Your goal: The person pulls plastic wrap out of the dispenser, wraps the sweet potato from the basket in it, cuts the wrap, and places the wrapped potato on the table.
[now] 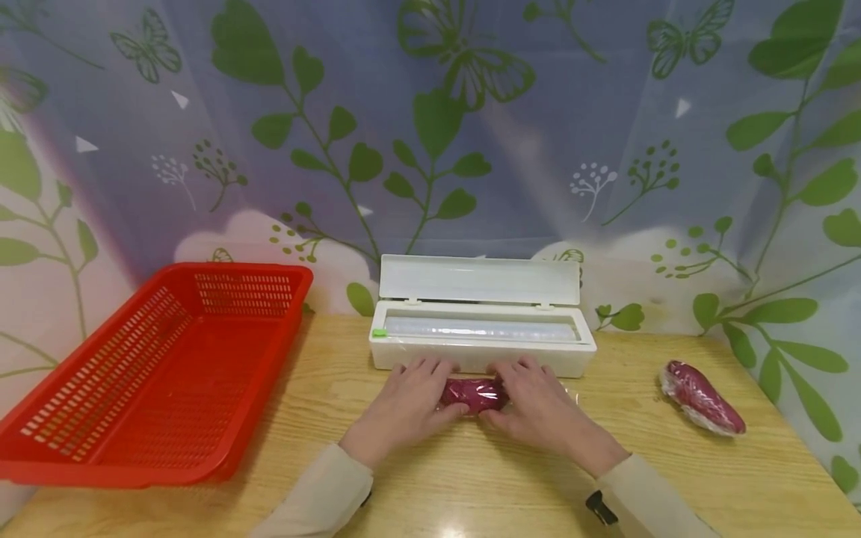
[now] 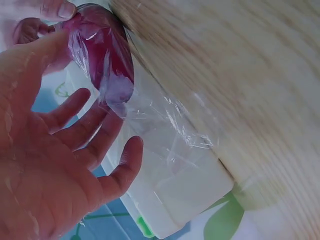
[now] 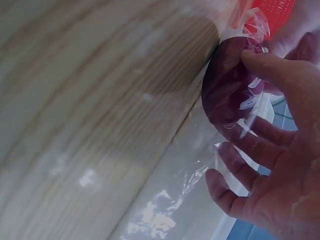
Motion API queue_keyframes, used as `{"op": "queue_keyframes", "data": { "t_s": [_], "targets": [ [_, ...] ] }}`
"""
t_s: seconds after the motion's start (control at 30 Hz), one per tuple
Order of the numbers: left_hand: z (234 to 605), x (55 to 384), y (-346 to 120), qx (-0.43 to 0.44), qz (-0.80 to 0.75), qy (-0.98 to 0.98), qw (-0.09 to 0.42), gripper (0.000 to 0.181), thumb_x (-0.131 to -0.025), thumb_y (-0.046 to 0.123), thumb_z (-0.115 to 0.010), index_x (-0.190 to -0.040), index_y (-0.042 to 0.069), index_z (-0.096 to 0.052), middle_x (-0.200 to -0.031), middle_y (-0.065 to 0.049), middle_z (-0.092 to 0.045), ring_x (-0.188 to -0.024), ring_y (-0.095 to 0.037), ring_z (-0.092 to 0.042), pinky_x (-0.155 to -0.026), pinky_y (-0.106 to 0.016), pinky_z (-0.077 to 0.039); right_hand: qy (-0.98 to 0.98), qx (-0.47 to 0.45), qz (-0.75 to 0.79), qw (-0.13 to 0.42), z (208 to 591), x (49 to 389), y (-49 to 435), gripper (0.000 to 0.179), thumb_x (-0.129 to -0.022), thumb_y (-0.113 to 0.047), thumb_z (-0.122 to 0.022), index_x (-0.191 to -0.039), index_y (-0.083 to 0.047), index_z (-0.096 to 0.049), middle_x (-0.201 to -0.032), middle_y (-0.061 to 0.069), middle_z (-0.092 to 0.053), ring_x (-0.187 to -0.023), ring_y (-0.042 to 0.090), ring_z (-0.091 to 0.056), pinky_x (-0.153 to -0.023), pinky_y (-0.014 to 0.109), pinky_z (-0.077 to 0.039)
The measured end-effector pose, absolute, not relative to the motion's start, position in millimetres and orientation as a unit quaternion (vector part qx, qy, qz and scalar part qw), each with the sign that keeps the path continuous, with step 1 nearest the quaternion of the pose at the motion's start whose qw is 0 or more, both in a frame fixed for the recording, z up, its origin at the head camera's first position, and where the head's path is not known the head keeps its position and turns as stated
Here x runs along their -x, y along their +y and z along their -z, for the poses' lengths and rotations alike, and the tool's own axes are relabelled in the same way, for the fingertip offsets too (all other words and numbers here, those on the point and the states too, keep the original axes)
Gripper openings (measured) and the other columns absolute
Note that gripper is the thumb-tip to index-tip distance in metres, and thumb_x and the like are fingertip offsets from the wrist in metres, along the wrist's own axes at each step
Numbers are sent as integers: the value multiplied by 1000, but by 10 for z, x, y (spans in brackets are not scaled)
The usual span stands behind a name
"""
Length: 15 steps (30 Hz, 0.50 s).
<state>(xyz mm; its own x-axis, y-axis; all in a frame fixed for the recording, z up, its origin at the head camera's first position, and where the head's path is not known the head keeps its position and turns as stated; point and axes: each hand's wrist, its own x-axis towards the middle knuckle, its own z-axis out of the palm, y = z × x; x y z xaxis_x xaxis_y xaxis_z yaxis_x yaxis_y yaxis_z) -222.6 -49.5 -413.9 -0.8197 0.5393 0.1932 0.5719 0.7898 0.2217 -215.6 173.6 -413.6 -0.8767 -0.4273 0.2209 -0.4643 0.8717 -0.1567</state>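
Note:
A purple sweet potato [image 1: 474,394] in clear cling film lies across the table, between my two hands. My left hand [image 1: 410,402] holds its left end, thumb on the near side and fingers over the far side. At the other end my right hand [image 1: 534,400] grips it the same way. In the left wrist view, loose film [image 2: 175,122] trails from the end of the sweet potato [image 2: 107,55]. More loose film [image 3: 160,210] spreads past the right hand's fingers in the right wrist view. Right behind the hands stands a white cling film box [image 1: 484,359], lid raised, film roll [image 1: 471,329] inside.
To the left stands a red plastic basket [image 1: 269,373] with slotted walls. A second film-wrapped sweet potato [image 1: 702,398] lies on the right of the wooden table [image 1: 457,478]. A green slider [image 1: 380,333] sits at the box's left end. A leaf-patterned cloth [image 1: 525,164] hangs behind.

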Motion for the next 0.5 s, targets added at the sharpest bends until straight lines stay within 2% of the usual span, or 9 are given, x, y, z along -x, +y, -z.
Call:
{"op": "queue_keyframes", "data": {
  "t_s": [0.1, 0.2, 0.3, 0.5],
  "targets": [
    [4148, 2220, -496, 299, 127, -942, 81, 46, -94, 45, -71, -127, 16, -58, -122, -2, -66, -115, -22, -59, -94, -47, -51, -962, -235, -105, 94, 4145, 2174, 1754, 46, -80, -38, -86, -113, -14, -65, -105, 1, -72, -104, 23, -57, -82, 42, -50],
    [4152, 2224, -496, 303, 116, -941, 98, 37, -94, 38, -73, -121, 16, -60, -115, -1, -65, -107, -20, -58, -89, -44, -51, -959, -246, -96, 100, 4142, 2192, 1776, 44, -82, -41, -84, -112, -14, -66, -108, 2, -71, -104, 24, -58, -83, 43, -51],
    [4142, 2241, -501, 301, 119, -942, 92, 34, -95, 36, -72, -121, 16, -62, -117, -1, -64, -108, -20, -58, -89, -43, -51, -956, -257, -96, 105, 4114, 2209, 1810, 46, -82, -43, -84, -113, -13, -70, -113, 5, -69, -104, 25, -58, -87, 46, -52],
    [4110, 2281, -555, 286, 157, -944, 53, 43, -96, 37, -70, -133, 16, -59, -130, -4, -67, -120, -24, -63, -94, -49, -51, -950, -262, -128, 111, 4041, 2207, 1890, 49, -84, -41, -82, -121, -10, -72, -118, 9, -66, -106, 26, -59, -92, 49, -52]
  ]
}}
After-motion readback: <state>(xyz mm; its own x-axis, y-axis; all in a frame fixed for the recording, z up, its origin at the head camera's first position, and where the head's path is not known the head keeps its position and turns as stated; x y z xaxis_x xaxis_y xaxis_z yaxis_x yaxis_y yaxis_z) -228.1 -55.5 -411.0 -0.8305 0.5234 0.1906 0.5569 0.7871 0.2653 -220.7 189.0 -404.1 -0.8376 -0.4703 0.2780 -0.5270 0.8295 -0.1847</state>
